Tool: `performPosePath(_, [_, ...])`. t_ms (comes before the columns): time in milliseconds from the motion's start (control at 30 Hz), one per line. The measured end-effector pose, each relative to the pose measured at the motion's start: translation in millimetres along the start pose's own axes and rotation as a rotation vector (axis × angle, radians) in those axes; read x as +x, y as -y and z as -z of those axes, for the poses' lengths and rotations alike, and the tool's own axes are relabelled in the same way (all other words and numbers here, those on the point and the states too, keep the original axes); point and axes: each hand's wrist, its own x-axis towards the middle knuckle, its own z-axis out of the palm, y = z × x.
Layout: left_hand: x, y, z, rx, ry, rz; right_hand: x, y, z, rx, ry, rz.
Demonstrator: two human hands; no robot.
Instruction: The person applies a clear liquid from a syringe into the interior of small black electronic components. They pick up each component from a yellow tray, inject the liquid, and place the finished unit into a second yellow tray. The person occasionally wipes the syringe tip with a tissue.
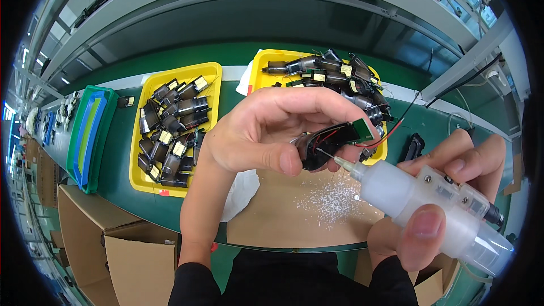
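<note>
Between the thumb and fingers of my left hand is a dark, glossy plastic housing. A small green circuit board sticks out of its right end, with red and black wires trailing off to the right. My right hand is wrapped round a white, translucent dispensing syringe with a clear rear end and a clamp-like fitting on its side. The syringe's thin needle tip points up and left into the housing's open side; whether it touches the inside I cannot tell.
Two yellow trays, one at left and one behind my hands, hold many similar dark parts. White specks lie on a brown cardboard sheet. Green and blue trays stand far left. Open cardboard boxes sit below the bench edge.
</note>
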Motion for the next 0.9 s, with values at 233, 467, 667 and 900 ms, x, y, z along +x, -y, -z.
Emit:
performPosePath(233, [-2.2, -0.2, 0.1, -0.03, 0.017, -0.03, -1.8, 1.9, -6.4, 0.056, -0.001, -0.032])
performPosePath(467, [-4.0, -2.7, -8.7, -0.017, -0.08, -0.013, -3.1, 3.7, -7.0, 0.054, -0.016, -0.063])
performPosePath(667, [-4.5, -6.5, -3.4, -0.02, -0.017, 0.017, -2.7, 5.5, -4.5, -0.004, 0.031, -0.079])
performPosePath(900, [-2.1, -4.7, 0.7, -0.012, 0.057, -0.007, -0.1, 1.0, -4.7, -0.079, 0.024, 0.026])
